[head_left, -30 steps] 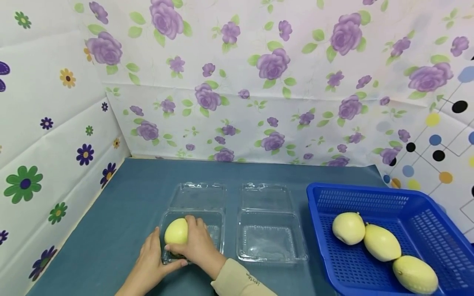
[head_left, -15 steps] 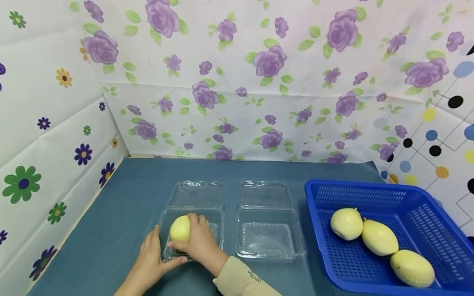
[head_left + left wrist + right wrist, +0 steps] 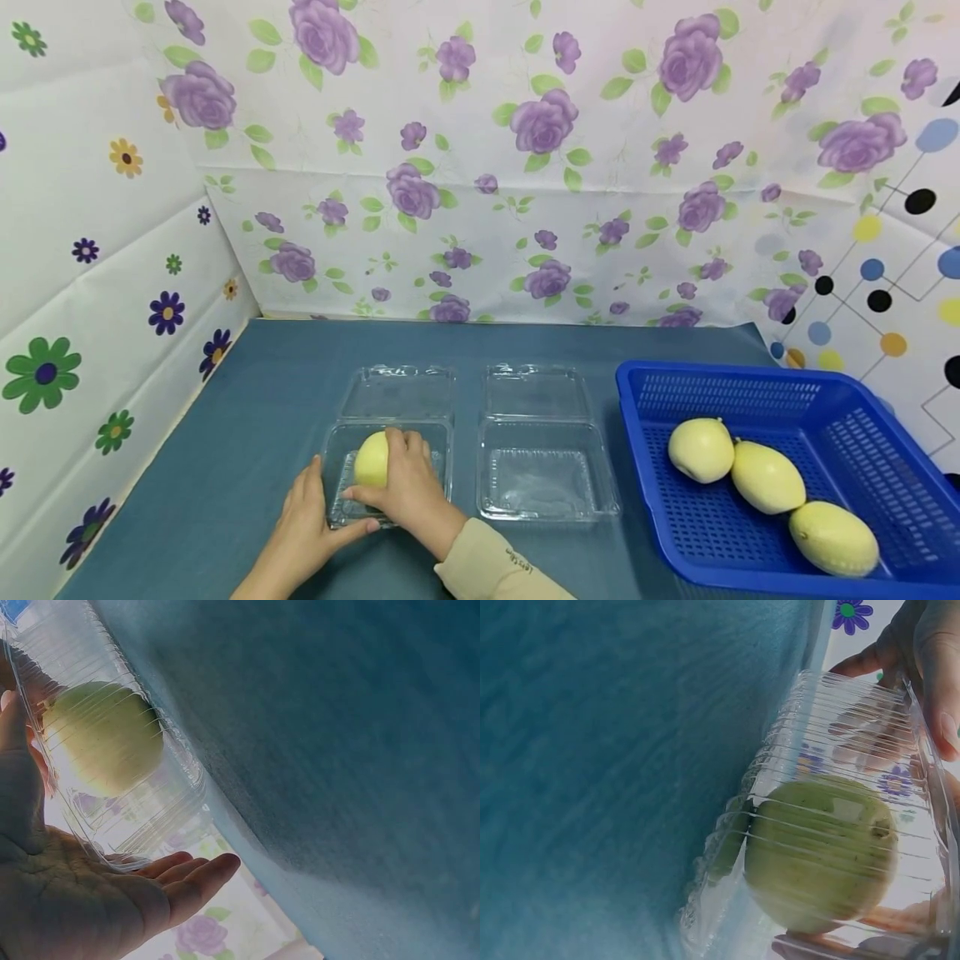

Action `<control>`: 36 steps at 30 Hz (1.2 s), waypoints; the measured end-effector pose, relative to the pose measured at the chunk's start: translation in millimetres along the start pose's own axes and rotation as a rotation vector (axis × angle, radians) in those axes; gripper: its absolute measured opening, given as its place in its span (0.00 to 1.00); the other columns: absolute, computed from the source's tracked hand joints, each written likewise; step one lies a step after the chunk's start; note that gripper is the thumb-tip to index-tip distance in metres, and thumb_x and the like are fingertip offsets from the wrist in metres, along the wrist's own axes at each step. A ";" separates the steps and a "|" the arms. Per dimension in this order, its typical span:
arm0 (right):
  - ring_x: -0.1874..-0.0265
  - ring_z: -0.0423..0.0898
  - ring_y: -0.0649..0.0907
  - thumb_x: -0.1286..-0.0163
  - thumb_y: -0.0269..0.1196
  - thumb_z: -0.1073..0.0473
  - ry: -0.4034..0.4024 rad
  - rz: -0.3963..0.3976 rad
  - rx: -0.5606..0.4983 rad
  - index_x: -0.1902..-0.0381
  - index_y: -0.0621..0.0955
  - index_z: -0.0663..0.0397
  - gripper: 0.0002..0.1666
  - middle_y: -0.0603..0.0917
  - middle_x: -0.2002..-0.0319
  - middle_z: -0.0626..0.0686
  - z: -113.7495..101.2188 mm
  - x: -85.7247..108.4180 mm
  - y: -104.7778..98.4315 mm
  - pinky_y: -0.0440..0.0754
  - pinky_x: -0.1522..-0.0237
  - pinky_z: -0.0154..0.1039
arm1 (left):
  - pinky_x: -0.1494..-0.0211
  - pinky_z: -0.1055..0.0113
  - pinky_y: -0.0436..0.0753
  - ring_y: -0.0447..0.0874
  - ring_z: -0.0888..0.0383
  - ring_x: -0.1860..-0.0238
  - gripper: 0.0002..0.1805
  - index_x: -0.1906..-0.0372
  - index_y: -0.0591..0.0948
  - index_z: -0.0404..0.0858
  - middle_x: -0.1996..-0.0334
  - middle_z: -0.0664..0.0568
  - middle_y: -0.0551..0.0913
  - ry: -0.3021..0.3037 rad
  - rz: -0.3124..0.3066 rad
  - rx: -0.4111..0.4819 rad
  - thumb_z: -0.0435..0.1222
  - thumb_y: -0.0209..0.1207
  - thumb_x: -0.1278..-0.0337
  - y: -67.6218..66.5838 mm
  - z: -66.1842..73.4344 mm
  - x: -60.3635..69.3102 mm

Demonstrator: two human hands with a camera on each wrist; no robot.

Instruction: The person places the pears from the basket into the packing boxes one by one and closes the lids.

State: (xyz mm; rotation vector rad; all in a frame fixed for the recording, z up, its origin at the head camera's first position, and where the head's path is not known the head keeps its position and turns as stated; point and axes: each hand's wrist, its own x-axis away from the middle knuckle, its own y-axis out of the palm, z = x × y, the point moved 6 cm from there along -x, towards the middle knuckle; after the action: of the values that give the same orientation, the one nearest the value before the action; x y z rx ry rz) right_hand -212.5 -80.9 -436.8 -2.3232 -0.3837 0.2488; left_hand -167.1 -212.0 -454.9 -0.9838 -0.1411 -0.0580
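My right hand (image 3: 414, 490) grips a pale yellow melon (image 3: 371, 460) from its right side, thumb at the front and fingers over the top. The melon is inside the base of the left clear plastic clamshell box (image 3: 442, 437), whose lid (image 3: 401, 392) lies folded back. My left hand (image 3: 302, 527) is at the box's front left corner, fingers straight along the left side and thumb spread across the front. In the left wrist view, the melon (image 3: 105, 739) shows through the ribbed wall above the left palm (image 3: 82, 907). The right wrist view also shows the melon (image 3: 821, 855) through the plastic.
A second clear clamshell box (image 3: 540, 483), lid back, stands to the right. Further right is a blue plastic basket (image 3: 651, 521) with three pale yellow melons (image 3: 768, 477) in a slanting row. Flowered sheets (image 3: 465, 217) wall off the blue tabletop (image 3: 277, 392).
My right hand has shifted the melon slightly to the right and back inside the left box. The left hand has stayed at the box's corner. The head view has shifted slightly.
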 end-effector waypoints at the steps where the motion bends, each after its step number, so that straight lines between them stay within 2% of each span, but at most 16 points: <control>1: 0.53 0.50 0.72 0.50 0.72 0.37 -0.004 0.006 0.001 0.33 0.64 0.59 0.55 0.70 0.44 0.61 -0.3 0.3 -0.7 0.78 0.63 0.40 | 0.42 0.28 0.61 0.49 0.20 0.35 0.70 0.31 0.42 0.16 0.35 0.17 0.49 0.001 0.002 -0.002 0.62 0.67 0.60 0.0 0.0 0.0; 7: 0.47 0.53 0.72 0.50 0.72 0.36 -0.020 0.038 0.022 0.32 0.64 0.60 0.56 0.68 0.42 0.61 -3.1 2.2 -4.6 0.80 0.59 0.42 | 0.42 0.29 0.62 0.50 0.20 0.36 0.70 0.31 0.42 0.16 0.35 0.17 0.50 0.003 0.004 -0.010 0.62 0.67 0.60 -0.3 -0.4 0.8; 18: 0.35 0.61 0.67 0.50 0.70 0.33 0.019 0.030 0.058 0.29 0.62 0.55 0.58 0.63 0.34 0.65 -8.5 3.0 -15.0 0.78 0.49 0.56 | 0.43 0.28 0.62 0.49 0.20 0.36 0.70 0.32 0.41 0.15 0.35 0.17 0.49 0.006 -0.012 0.003 0.62 0.67 0.59 2.5 -1.9 0.4; 29: 0.36 0.60 0.68 0.48 0.69 0.33 -0.008 0.069 0.087 0.29 0.61 0.54 0.57 0.64 0.34 0.63 -17.8 4.6 -36.6 0.77 0.46 0.56 | 0.43 0.28 0.62 0.47 0.20 0.35 0.71 0.31 0.40 0.17 0.34 0.17 0.47 -0.015 -0.020 0.010 0.63 0.67 0.60 2.2 -2.5 0.1; 36: 0.35 0.59 0.66 0.48 0.69 0.34 0.000 0.104 0.062 0.29 0.61 0.53 0.56 0.62 0.32 0.63 -19.1 7.6 -49.5 0.77 0.45 0.54 | 0.42 0.29 0.62 0.47 0.21 0.35 0.71 0.31 0.39 0.16 0.34 0.18 0.46 -0.005 -0.022 0.008 0.61 0.67 0.59 1.4 -1.9 0.2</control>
State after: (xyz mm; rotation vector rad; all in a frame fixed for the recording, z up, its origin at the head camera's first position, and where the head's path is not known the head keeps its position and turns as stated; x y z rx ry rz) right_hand -209.6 -57.7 -388.6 -2.2851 -0.2522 0.3070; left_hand -166.6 -212.7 -457.1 -0.9746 -0.1568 -0.0754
